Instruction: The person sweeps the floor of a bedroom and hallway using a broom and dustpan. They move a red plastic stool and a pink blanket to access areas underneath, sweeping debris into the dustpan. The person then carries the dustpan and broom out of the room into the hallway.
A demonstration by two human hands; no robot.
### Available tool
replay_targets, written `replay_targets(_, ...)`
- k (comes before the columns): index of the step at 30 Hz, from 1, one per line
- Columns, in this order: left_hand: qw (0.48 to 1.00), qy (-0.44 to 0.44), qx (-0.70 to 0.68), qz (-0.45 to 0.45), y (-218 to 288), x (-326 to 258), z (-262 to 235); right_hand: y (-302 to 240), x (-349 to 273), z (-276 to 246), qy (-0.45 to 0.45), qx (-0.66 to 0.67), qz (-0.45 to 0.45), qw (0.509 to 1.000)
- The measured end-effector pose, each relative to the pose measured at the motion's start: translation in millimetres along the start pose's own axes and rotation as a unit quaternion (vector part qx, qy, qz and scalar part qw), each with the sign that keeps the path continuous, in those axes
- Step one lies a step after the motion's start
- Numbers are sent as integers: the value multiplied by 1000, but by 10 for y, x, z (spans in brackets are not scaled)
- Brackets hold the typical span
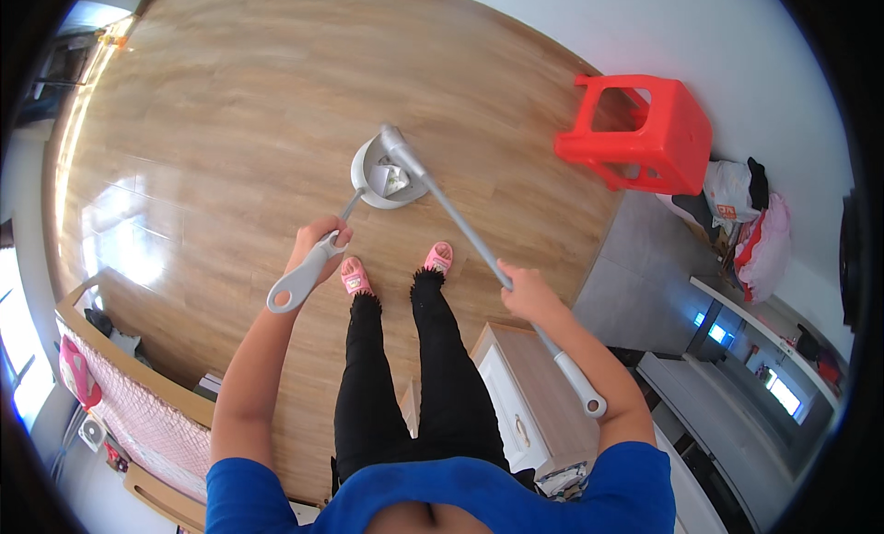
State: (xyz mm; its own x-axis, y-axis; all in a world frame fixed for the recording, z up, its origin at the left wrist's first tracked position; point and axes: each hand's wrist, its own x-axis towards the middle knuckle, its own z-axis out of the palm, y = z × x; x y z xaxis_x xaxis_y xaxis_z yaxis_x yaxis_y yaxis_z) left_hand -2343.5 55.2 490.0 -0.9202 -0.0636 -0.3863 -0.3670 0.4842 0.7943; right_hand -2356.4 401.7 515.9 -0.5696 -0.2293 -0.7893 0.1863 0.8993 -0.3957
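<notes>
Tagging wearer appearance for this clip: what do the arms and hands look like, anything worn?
Both forearms are bare. Blue short sleeves end above the elbows. The left hand and right hand have no gloves. No watch, ring or bracelet shows at this size. No cables or markings on the arms.

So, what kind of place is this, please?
Probably a room in a home: a wooden floor, a red plastic stool by the white wall, and a small white cabinet beside the person's legs.
</notes>
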Motion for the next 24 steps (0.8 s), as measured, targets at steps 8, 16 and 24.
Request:
replay_targets(8,997,63,18,-40,-198,-316,-25,-207,958,-122,96,-241,30,965)
replay_targets(16,981,140,-31,-134,-274,-431,-51,-296,371,838,-51,-198,-21,979)
replay_targets(24,979,133,-79,-132,-500,-588,-31,-302,-126,426,1,-167,-2,986)
